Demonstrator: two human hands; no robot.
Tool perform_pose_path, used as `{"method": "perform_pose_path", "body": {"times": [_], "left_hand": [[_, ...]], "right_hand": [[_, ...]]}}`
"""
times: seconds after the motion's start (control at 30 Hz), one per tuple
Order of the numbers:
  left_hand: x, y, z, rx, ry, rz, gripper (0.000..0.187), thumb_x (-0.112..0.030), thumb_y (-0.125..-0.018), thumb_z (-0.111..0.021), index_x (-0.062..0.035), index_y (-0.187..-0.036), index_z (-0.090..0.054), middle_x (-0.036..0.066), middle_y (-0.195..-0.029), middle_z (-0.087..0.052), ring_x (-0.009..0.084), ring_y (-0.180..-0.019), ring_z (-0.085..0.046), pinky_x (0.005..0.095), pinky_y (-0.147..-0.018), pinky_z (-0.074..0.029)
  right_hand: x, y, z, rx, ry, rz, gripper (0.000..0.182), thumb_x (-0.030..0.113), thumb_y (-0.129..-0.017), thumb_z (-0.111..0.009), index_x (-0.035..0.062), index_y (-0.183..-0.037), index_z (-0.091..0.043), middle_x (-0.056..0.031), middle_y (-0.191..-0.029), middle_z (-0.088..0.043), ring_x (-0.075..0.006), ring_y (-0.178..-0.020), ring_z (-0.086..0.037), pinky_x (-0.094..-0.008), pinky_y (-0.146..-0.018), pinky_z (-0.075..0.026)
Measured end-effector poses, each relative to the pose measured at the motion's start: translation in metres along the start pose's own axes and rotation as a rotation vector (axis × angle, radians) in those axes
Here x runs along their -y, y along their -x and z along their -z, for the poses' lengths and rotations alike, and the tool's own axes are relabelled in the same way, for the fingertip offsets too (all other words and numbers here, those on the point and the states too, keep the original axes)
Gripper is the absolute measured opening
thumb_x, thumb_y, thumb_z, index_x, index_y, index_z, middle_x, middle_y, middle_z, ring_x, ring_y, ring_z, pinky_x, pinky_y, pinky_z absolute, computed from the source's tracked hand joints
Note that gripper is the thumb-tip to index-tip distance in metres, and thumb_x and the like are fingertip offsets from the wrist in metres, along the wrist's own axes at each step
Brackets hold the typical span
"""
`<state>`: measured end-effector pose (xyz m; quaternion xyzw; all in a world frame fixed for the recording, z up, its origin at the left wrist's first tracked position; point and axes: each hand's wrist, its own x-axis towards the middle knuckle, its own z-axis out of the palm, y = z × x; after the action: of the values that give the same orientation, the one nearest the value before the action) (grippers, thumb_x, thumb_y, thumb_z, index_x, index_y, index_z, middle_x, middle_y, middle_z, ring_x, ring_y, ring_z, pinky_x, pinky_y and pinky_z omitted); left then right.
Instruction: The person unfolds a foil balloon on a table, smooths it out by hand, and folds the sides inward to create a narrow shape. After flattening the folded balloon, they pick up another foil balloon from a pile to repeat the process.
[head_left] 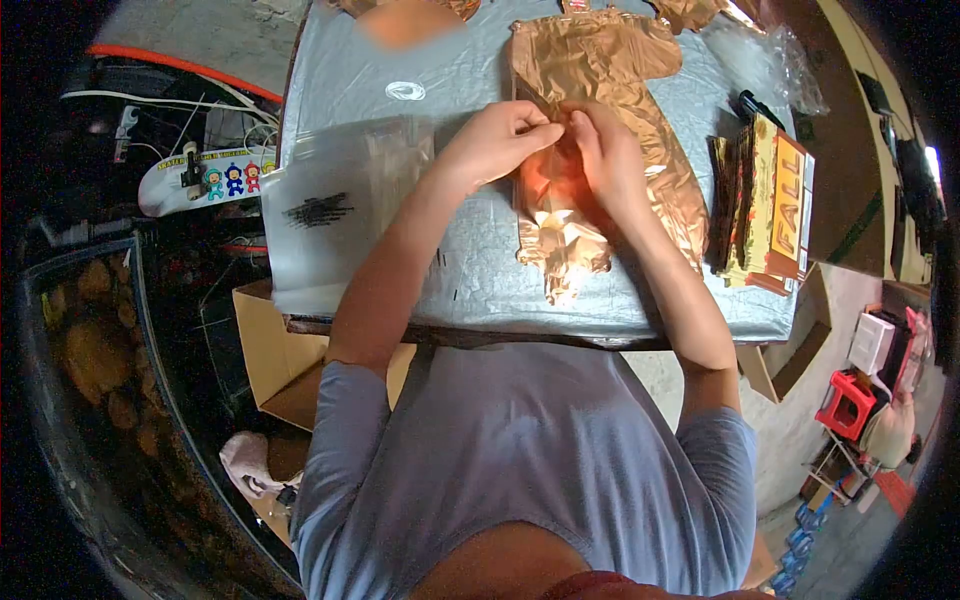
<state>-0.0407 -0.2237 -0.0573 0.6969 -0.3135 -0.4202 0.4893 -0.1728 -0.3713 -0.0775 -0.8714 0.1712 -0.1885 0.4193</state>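
Copper foil piece [562, 225] on silver-covered counter [480, 270]; left grip [503, 142] and right grip [608, 160] pinch its upper end, close together; FALL-printed stack [787, 205] at right.

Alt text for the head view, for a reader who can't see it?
A person's left hand and right hand pinch copper-coloured foil on a silver-covered table. To the right are stacked cards, the front one reading FALL; clear plastic lies to the left.
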Motion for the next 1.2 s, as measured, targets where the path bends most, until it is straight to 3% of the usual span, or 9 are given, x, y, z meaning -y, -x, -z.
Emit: {"method": "perform_pose_path", "body": {"times": [0.13,0.23,0.4,0.57,0.63,0.8,0.87,1.0,1.2], "left_hand": [[-0.022,0.007,-0.011,0.047,0.125,0.165,0.039,-0.037,-0.110,-0.050,-0.0007,-0.109,-0.064,0.007,-0.096,-0.066,0.0165,-0.081,-0.071,0.0293,-0.079,-0.062],[-0.006,0.004,-0.015,-0.005,0.207,0.120,0.037,-0.035,-0.111,-0.049,-0.0004,-0.107,-0.064,0.006,-0.094,-0.066,0.0147,-0.083,-0.070,0.0281,-0.077,-0.061],[0.014,0.004,-0.023,-0.053,0.317,0.041,0.036,-0.030,-0.111,-0.048,-0.0002,-0.101,-0.064,0.006,-0.088,-0.066,0.0127,-0.077,-0.068,0.0268,-0.071,-0.059],[0.005,0.011,-0.017,-0.199,0.383,-0.080,0.034,-0.026,-0.110,-0.049,-0.0007,-0.094,-0.066,0.004,-0.077,-0.065,0.0101,-0.068,-0.065,0.0241,-0.061,-0.054],[0.006,0.008,-0.009,-0.557,0.241,-0.190,0.031,-0.023,-0.108,-0.053,-0.0002,-0.091,-0.066,0.002,-0.069,-0.062,0.0081,-0.063,-0.063,0.0231,-0.056,-0.051],[0.039,-0.008,0.006,-0.762,-0.428,-0.461,0.022,-0.016,-0.103,-0.054,0.0006,-0.112,-0.065,0.014,-0.113,-0.070,0.0254,-0.092,-0.071,0.0388,-0.080,-0.058],[0.045,-0.010,0.001,-0.623,-0.630,-0.461,0.037,-0.019,-0.103,-0.053,-0.0003,-0.135,-0.058,0.020,-0.144,-0.056,0.0349,-0.129,-0.058,0.0480,-0.106,-0.047],[0.045,-0.012,-0.013,-0.467,-0.806,-0.319,0.060,-0.032,-0.105,-0.051,-0.0015,-0.156,-0.037,0.018,-0.165,-0.034,0.0366,-0.153,-0.030,0.0568,-0.122,-0.026],[0.049,-0.019,-0.026,-0.435,-0.907,-0.278,0.066,-0.033,-0.105,-0.050,-0.0016,-0.160,-0.029,0.017,-0.168,-0.027,0.0359,-0.155,-0.026,0.0654,-0.122,-0.019]], "right_hand": [[-0.010,0.001,0.012,0.140,-0.440,-0.271,0.041,0.035,-0.109,-0.053,-0.0021,-0.123,-0.065,-0.0067,-0.105,-0.070,-0.0120,-0.094,-0.065,-0.0277,-0.081,-0.053],[0.007,0.015,0.028,0.169,-0.268,-0.396,0.043,0.036,-0.107,-0.057,-0.0024,-0.125,-0.063,-0.0081,-0.105,-0.070,-0.0132,-0.093,-0.066,-0.0259,-0.081,-0.052],[-0.002,0.039,0.025,0.246,-0.132,-0.227,0.040,0.012,-0.098,-0.070,-0.0043,-0.132,-0.056,-0.0097,-0.105,-0.071,-0.0129,-0.098,-0.066,-0.0305,-0.082,-0.054],[0.001,0.051,0.019,0.131,-0.123,-0.229,0.043,0.008,-0.097,-0.069,-0.0002,-0.137,-0.054,-0.0116,-0.104,-0.071,-0.0139,-0.097,-0.067,-0.0298,-0.082,-0.054],[0.008,0.056,0.021,0.063,-0.121,-0.168,0.045,0.006,-0.097,-0.069,0.0026,-0.139,-0.054,-0.0131,-0.100,-0.071,-0.0149,-0.094,-0.069,-0.0301,-0.079,-0.054],[0.023,0.061,0.025,0.091,0.098,-0.174,0.054,0.003,-0.093,-0.067,0.0120,-0.145,-0.054,-0.0176,-0.093,-0.072,-0.0250,-0.079,-0.073,-0.0348,-0.071,-0.054],[0.023,0.062,0.025,0.098,0.099,-0.176,0.053,0.002,-0.093,-0.067,0.0114,-0.144,-0.055,-0.0167,-0.097,-0.073,-0.0259,-0.084,-0.074,-0.0351,-0.072,-0.055],[0.007,0.064,0.020,0.075,0.120,-0.116,0.047,0.001,-0.092,-0.065,0.0096,-0.138,-0.061,-0.0157,-0.105,-0.075,-0.0275,-0.092,-0.076,-0.0361,-0.075,-0.057],[0.006,0.067,0.021,0.090,0.085,-0.186,0.038,0.002,-0.092,-0.065,0.0076,-0.129,-0.066,-0.0165,-0.111,-0.075,-0.0281,-0.093,-0.076,-0.0371,-0.076,-0.058]]}}
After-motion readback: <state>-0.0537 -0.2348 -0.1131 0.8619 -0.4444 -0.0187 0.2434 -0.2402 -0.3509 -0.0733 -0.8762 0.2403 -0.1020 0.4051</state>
